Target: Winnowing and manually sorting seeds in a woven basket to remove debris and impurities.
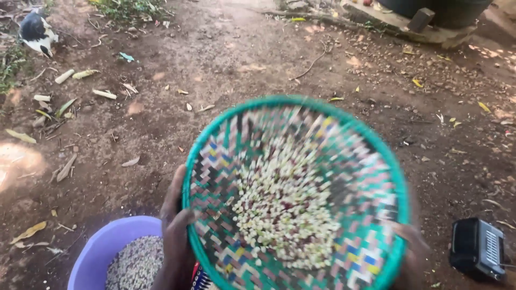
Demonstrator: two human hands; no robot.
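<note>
A person holds a round woven tray [344, 161] with a green rim out over bare dirt, one hand on each side. The left hand [174, 225] is closed on the near-left rim, thumb hooked over the edge and fingers underneath. The right hand [411, 239] sits at the lower right rim and appears to clasp it too, though blur hides the fingers. A loose heap of pale grain [282, 215], mixed with some dark red kernels, lies across the middle of the tray, and the streaked weave suggests the tray is in motion. To do this well, the hands should probably keep the tray near level with a slight tilt toward the body, so the kernels stay central and do not slide over the far rim. Short, even tosses would likely spill less than big ones. Below the left hand stands a lilac basin [102, 249] holding speckled grain. A small black radio [477, 248] rests on the ground at the right, and a black-and-white animal [36, 31] is at the top left.
</note>
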